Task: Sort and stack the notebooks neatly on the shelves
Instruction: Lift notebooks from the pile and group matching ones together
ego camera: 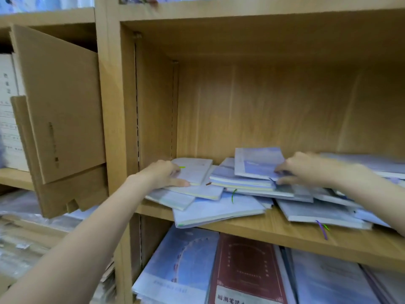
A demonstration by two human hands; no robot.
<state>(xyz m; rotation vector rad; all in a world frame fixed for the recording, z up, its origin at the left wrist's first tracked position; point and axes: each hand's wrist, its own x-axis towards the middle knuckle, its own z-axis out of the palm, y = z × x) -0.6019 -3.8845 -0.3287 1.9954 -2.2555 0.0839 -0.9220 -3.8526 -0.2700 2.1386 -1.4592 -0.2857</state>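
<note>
At the far left a cardboard box (61,110) leans out of the neighbouring bay, well apart from our work. On the middle shelf (285,232) our left hand (163,174) rests on the small pale notebook (192,172) at the left end of the pile, thumb stretched along its near edge and fingers curled onto the cover, so we are holding it down or pinching it. That book's long axis runs front to back, angled slightly rightward, spine towards us as far as we can tell. Just right of it lie the loose blue notebooks (219,208), fanned out and overhanging the shelf's front edge, their long axes skewed at differing angles. Further right our right hand (300,170) grips the top blue notebook (256,162) at its right edge, fingers on top and thumb below; the book extends leftward from the grip, towards our left hand, lying roughly level. We judge the next move needs this book turned square to the shelf back before stacking. Below, a dark red book (247,268) lies among more blue covers
</note>
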